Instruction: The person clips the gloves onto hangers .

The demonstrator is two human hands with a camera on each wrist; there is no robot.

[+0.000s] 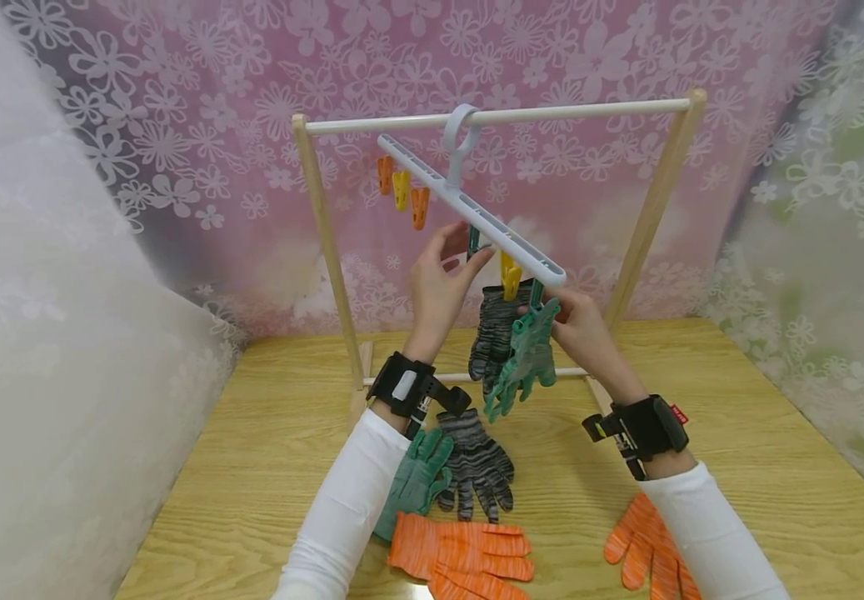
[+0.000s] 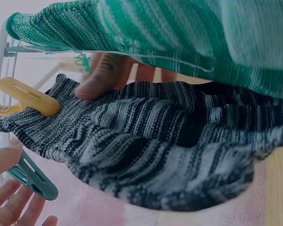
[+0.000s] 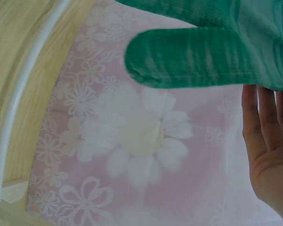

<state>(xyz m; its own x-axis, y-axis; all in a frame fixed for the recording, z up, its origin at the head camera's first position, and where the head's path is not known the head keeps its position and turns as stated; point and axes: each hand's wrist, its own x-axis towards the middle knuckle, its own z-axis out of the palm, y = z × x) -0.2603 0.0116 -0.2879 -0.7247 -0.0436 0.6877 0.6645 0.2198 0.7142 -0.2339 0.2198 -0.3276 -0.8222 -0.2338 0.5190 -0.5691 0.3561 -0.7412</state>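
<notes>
Left hand (image 1: 437,283): thumb and fingertips pinch a dark green clip (image 2: 35,178), the lower fingers spread apart.
Right hand (image 1: 583,327): the thumb lies on the hanging striped glove (image 2: 146,136) with fingers behind it, pinching it near the cuff.
Hanging striped glove: between the two hands' fingers, its cuff just beside the left thumb; a yellow clip (image 1: 510,277) grips the cuff.
Hanging green glove (image 1: 532,350): in front of the right fingers, suspended from the hanger's near end.
Hanger (image 1: 476,215): above both hands' fingers, hooked on a white rod (image 1: 581,113).
Loose gloves: a striped one (image 1: 476,467), a green one (image 1: 420,475) and two orange ones (image 1: 469,554), all on the table (image 1: 252,467), well below the fingers.
</notes>
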